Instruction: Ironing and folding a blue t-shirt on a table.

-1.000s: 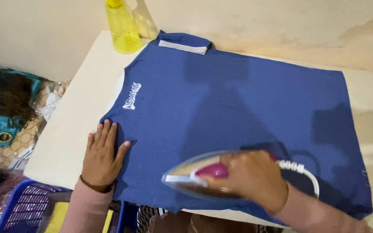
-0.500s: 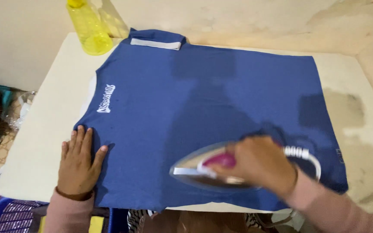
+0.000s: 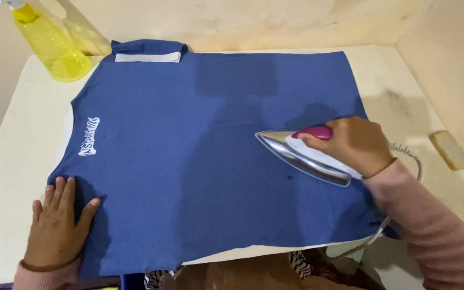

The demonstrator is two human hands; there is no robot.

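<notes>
1. The right hand (image 3: pixel 356 144) is closed around the pink handle of an iron (image 3: pixel 306 154), which rests on the right part of a blue shirt (image 3: pixel 216 156).
2. The left hand (image 3: pixel 57 225) lies flat, fingers spread, pressing the shirt's near left corner (holding nothing).
3. The shirt is spread across a cream board (image 3: pixel 22 134).
4. A yellow spray bottle (image 3: pixel 52 45) stands at the far left corner.

The shirt (image 3: pixel 210 156) is plain blue with a small white print near its left edge and a white band at the far corner, darker blue in patches. The iron (image 3: pixel 304 153) is silver and white with a magenta handle; the spray bottle (image 3: pixel 49 43) at the board's far left corner is clear yellow. The board (image 3: pixel 6 161) is cream, and a pink sleeve (image 3: pixel 436 231) shows.
</notes>
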